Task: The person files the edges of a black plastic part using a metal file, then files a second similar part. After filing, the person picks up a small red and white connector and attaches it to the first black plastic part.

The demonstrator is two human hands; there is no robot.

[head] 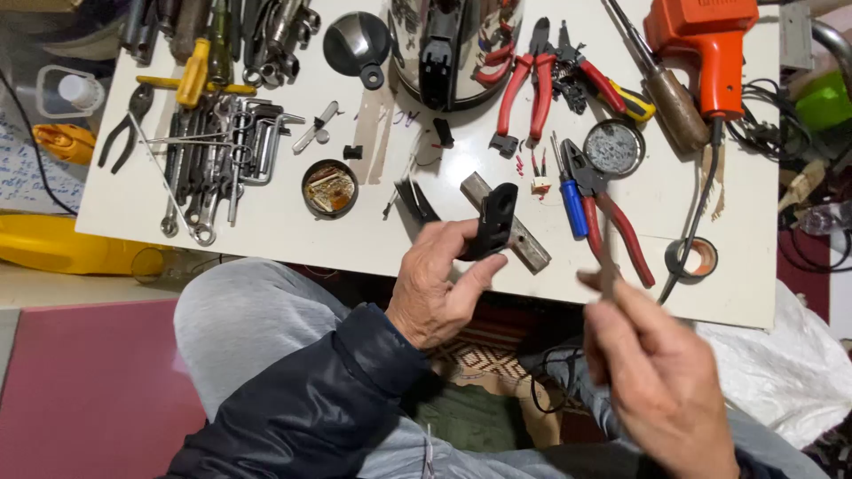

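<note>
Centrally, left hand (437,288) grips a black moulded plastic part (493,222) above the white counter (266,222); blurred right hand (652,372) pinches a thin tool, unclear.

I'm looking down at a home repair bench. The white table (266,222) is strewn with hand tools: wrenches (209,168) at its left end, red-handled pliers (524,89) near its middle, an orange soldering gun (706,49) at its right end.
</note>
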